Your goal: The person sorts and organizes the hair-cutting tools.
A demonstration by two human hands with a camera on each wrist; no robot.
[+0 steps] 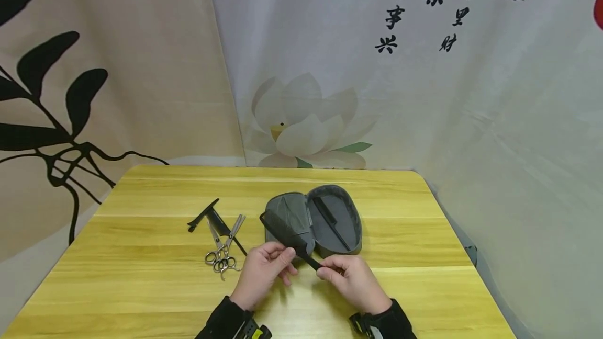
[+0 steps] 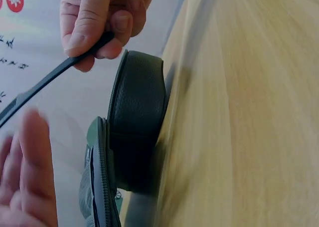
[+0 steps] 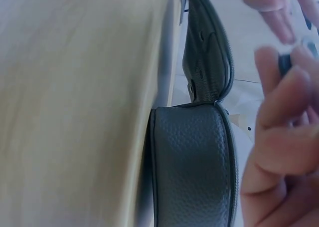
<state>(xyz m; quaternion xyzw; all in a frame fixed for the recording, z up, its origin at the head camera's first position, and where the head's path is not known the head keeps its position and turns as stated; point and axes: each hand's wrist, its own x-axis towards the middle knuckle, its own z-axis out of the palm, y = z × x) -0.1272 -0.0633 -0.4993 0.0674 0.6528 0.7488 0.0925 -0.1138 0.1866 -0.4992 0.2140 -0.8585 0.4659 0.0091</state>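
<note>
My right hand (image 1: pixel 346 279) pinches the handle end of a black comb (image 1: pixel 282 230) between thumb and fingers. The comb slants up and left over an unfolded grey zip case (image 1: pixel 356 234). Beside the comb's middle is my left hand (image 1: pixel 266 271), its thumb overlapping the comb in the head view. The left wrist view shows this hand's fingers (image 2: pixel 32 172) straight, just below the comb. Inside the case's right half lies a smaller black comb (image 1: pixel 332 218). The case's left half has a pocket, partly hidden by the held comb.
Left of my hands, two pairs of metal scissors (image 1: pixel 220 258) lie across each other on the wooden table (image 1: pixel 141 271). Another black comb (image 1: pixel 218 222) lies partly beneath them, with a long black clip (image 1: pixel 204 214) at its upper end. Printed cloth (image 1: pixel 306 25) hangs behind the table.
</note>
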